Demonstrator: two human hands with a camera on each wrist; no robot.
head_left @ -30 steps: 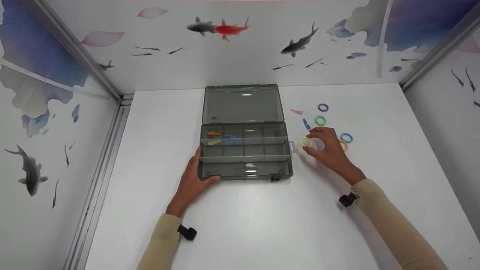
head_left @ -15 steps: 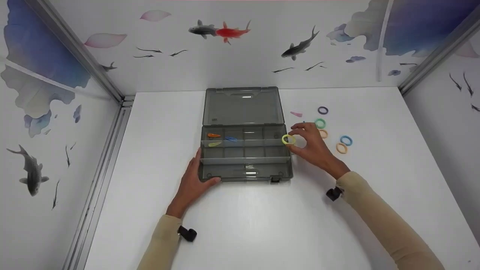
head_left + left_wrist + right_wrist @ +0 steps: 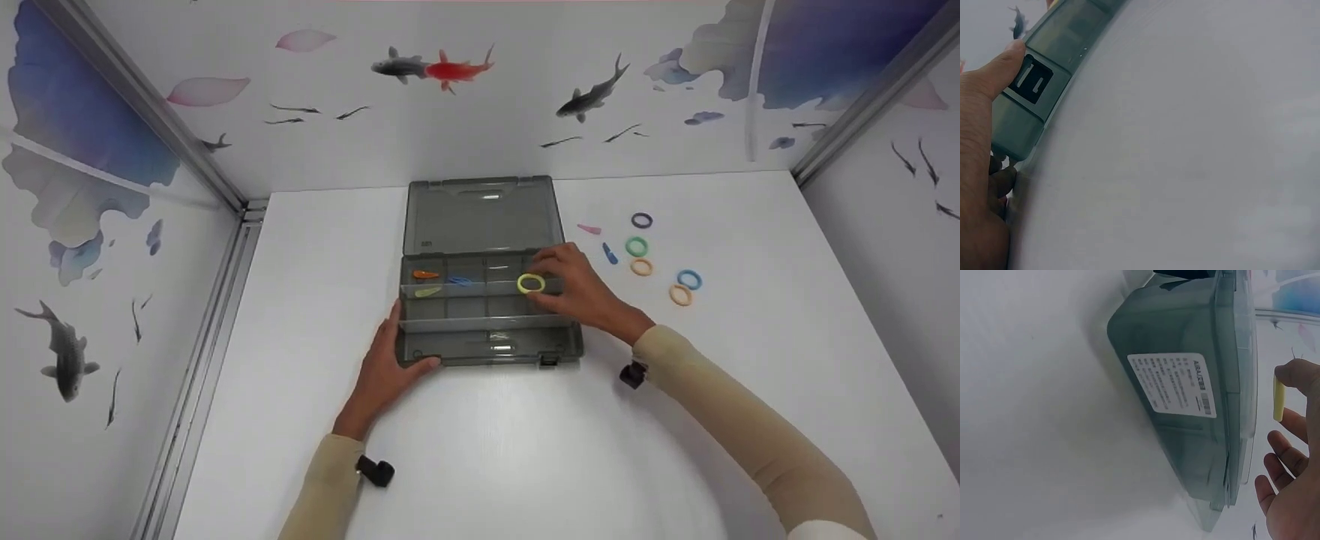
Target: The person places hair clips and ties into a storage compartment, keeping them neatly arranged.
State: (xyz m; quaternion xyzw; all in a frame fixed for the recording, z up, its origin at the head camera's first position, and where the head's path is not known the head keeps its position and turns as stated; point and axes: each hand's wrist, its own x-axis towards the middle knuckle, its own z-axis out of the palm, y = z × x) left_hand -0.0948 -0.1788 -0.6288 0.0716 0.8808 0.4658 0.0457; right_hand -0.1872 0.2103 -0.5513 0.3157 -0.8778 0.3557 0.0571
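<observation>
- Thumb and forefinger of my right hand (image 3: 589, 291) are pinching a yellow ring (image 3: 1279, 400); the other three fingers are bending loosely beside it.
- The yellow ring is hanging over the right half of a gray box (image 3: 454, 343), near its back divider (image 3: 506, 285).
- My left hand (image 3: 386, 375) is gripping the box's near left corner, thumb lying over the front edge and fingers running along the side.
- The lid (image 3: 484, 216) is lying open behind the compartments.
- An orange clip (image 3: 426, 274), a yellow clip (image 3: 427, 292) and a blue clip (image 3: 460, 281) are lying toward the box's back left.
- To the right of the box, a pink clip (image 3: 589, 229) and a second blue clip (image 3: 610, 254) are resting on the table (image 3: 487, 450).
- Beyond those clips, purple, green, light blue and two orange rings are lying scattered.
- A printed label (image 3: 1174, 385) is showing on the box's side.
</observation>
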